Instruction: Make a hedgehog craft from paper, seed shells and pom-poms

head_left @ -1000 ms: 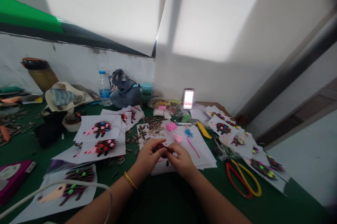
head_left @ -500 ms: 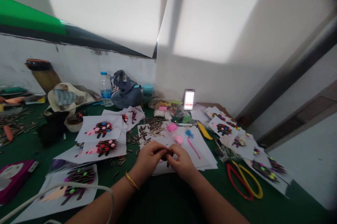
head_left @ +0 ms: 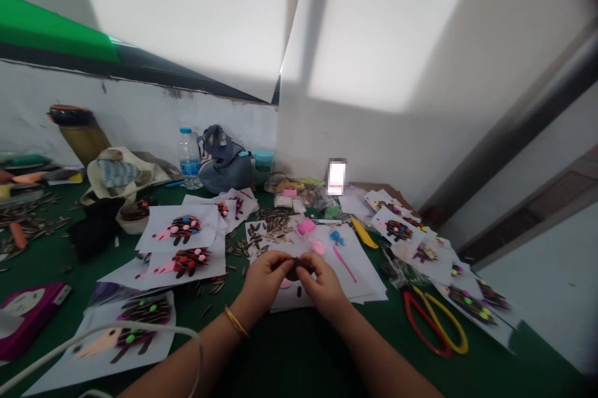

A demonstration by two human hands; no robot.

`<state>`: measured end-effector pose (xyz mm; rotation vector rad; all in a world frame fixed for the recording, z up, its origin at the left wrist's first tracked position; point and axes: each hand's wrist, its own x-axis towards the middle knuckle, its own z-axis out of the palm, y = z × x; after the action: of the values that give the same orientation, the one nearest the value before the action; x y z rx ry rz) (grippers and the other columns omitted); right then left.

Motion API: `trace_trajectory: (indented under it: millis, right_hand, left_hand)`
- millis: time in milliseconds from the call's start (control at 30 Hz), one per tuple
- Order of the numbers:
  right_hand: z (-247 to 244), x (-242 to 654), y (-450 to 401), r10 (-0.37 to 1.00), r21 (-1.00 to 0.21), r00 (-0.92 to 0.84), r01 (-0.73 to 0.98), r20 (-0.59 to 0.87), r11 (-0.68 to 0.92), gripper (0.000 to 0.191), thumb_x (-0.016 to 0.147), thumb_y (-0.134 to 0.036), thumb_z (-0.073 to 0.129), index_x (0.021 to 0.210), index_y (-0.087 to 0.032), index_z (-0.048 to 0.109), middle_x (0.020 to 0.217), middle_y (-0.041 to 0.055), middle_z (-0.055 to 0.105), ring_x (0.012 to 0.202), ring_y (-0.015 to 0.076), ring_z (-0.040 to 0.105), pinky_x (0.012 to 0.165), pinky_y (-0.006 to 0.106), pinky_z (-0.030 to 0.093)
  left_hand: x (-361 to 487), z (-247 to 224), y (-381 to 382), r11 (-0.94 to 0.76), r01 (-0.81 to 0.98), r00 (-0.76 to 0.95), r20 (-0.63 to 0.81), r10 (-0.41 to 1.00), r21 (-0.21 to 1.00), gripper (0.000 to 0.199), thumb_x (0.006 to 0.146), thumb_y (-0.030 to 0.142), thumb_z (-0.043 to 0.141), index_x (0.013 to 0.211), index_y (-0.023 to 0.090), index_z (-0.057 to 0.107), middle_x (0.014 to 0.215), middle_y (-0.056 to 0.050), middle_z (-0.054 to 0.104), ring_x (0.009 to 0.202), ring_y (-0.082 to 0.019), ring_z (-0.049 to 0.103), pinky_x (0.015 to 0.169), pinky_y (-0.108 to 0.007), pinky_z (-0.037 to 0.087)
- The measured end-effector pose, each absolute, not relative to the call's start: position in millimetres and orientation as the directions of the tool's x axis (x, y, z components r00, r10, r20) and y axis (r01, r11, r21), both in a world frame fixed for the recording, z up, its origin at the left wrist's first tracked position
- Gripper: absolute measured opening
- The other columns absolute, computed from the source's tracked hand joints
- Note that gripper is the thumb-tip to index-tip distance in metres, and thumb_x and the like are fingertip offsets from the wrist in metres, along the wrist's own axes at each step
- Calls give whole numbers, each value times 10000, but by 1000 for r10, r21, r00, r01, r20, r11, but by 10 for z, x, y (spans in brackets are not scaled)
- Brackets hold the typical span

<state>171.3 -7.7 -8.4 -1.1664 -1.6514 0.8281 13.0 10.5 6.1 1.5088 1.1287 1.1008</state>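
Between my left hand [head_left: 267, 279] and my right hand [head_left: 322, 279] is a small dark brown, flattened piece [head_left: 295, 268], pinched by the fingers of both. It looks like modelling clay, though the fingers cover part of it. Both hands hover over a white paper sheet [head_left: 359, 270]. On that sheet are a pink clay piece [head_left: 285, 284] and a small dark oval [head_left: 299, 291], partly behind the hands. Pink clay lumps [head_left: 307, 226], a blue clay lump [head_left: 336, 237] and a thin pink strip [head_left: 344, 263] lie beyond. Sunflower seeds [head_left: 273, 223] are heaped at the sheet's far left.
Finished hedgehog pictures [head_left: 180, 230] lie at left, more [head_left: 397, 230] at right. Red-and-yellow scissors [head_left: 434, 323] and a yellow cutter [head_left: 364, 233] sit to the right. A white cable [head_left: 140, 327] crosses the near left. A water bottle [head_left: 189, 161] and blue bag [head_left: 225, 164] stand behind.
My fingers have shifted around the dark brown piece, and more of its flat face shows now. The small dark oval on the sheet is seen more clearly.
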Motion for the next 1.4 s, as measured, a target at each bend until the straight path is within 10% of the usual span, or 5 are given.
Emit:
trace_trajectory:
  millis: [533,767,1167,1400]
  right_hand:
    - [-71,1697,-83,962,-916,-178,310,207,254,191,854,-317,554,826,-168,670,769,41,707,707,170,651,646,275,507]
    - [-84,1967,90,876,-685,-144,570,461,454,243,903,-264,481,922,-199,715,928,71,670,928,198,595,861,338,453]
    - [-230,2373,383,910,-421,43,895,412,149,239,901,-317,500,1006,-253,706,1169,80,654,1150,276,495,972,497,311]
    - [-2,2014,66,846,-616,-210,603,490,507,236,894,-340,527,1032,-223,679,1039,74,668,1018,227,571,912,361,412]
  left_hand:
    - [96,69,109,-375,303,230,315,921,876,168,779,281,618,901,218,715,874,-38,670,802,-174,622,714,-292,500]
    - [77,-9,192,-278,263,214,225,950,924,193,836,338,537,782,182,637,693,-14,642,661,-160,602,641,-286,471]
    - [52,-150,295,-168,237,178,127,976,957,259,857,410,486,784,182,584,662,-12,641,628,-166,597,609,-291,465]
    - [94,-6,154,-237,165,148,214,966,957,171,786,332,603,732,171,626,694,-20,641,668,-160,616,623,-278,506]
